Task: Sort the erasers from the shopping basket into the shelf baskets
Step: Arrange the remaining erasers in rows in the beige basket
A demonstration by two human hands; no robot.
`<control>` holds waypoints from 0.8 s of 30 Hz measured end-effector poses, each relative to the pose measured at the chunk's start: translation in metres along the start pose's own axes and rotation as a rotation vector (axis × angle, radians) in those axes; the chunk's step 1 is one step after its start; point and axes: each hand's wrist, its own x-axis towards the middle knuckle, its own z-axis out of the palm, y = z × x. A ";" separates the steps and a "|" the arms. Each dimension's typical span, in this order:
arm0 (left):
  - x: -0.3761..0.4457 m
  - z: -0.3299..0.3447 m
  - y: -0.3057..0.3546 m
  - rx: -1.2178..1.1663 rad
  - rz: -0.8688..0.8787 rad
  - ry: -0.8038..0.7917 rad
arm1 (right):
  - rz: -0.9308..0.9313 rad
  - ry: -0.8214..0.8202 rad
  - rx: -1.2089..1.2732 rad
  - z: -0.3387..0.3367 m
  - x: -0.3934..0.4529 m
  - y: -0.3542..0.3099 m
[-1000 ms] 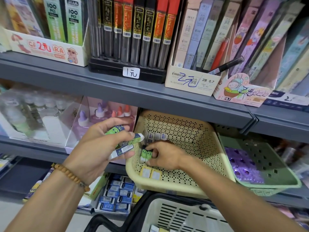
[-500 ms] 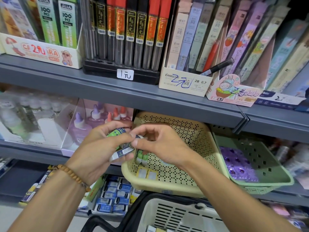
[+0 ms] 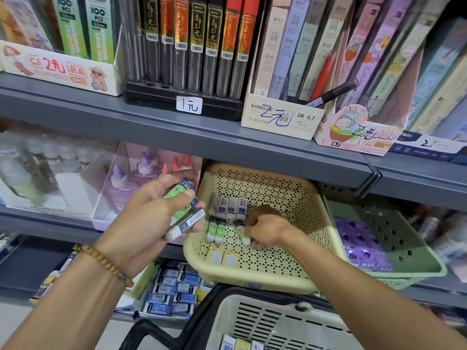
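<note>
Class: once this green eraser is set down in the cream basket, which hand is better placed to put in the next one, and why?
Probably the right hand: it is already inside the cream basket, setting down a green eraser. The left hand holds the remaining erasers beside the rim.

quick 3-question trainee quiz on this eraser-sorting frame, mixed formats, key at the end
1. True or false: the left hand holds several erasers beside the cream basket.
2. Multiple choice: the right hand is A) inside the green basket, B) inside the cream basket, pinching a green eraser, C) on the shopping basket.
3. Fill in: the two green erasers already lying in the cream basket sit to the ____ of the one that the right hand is placing.

Key: 1 true; 2 B; 3 left.
</note>
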 end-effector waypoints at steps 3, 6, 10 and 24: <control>0.002 -0.001 -0.001 -0.042 -0.026 0.036 | 0.015 0.034 0.003 -0.001 0.001 -0.003; 0.003 -0.002 -0.003 -0.108 -0.059 0.079 | 0.008 -0.033 0.112 0.000 0.001 -0.007; 0.003 0.001 -0.007 -0.140 -0.057 0.070 | -0.074 -0.088 0.288 0.001 -0.005 -0.015; 0.009 0.022 -0.023 -0.293 0.010 0.042 | -0.546 -0.059 0.849 0.001 -0.077 -0.044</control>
